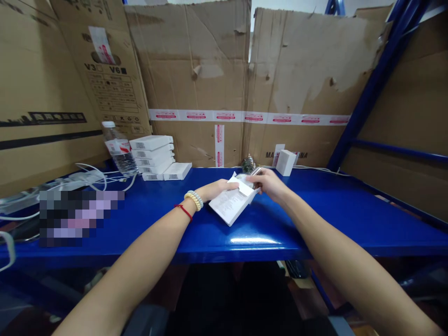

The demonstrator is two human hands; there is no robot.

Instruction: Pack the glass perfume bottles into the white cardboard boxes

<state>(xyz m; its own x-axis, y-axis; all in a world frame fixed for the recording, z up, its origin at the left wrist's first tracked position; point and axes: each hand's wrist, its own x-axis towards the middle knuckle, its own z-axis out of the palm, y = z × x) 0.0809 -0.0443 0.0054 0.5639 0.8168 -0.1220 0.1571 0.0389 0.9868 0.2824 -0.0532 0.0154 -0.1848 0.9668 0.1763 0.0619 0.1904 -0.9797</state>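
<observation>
A small white box (229,204) with grey print on its face is held tilted above the blue table, its open end pointing away from me. My left hand (224,185) is closed around its left side, the thumb on top near the raised white flap (246,189). At the open end, my right hand (268,183) is closed on a shiny, metallic-edged item (258,171). Fingers hide most of that item, so I cannot tell its kind. Something pale and translucent lies between the hands at the box mouth.
Several white boxes (152,156) are stacked at the back left beside a water bottle (119,149). Another white box (286,162) stands upright at the back right. White cables and a power strip (75,179) lie at the left of the blue table (315,210). Cardboard (196,84) walls the back.
</observation>
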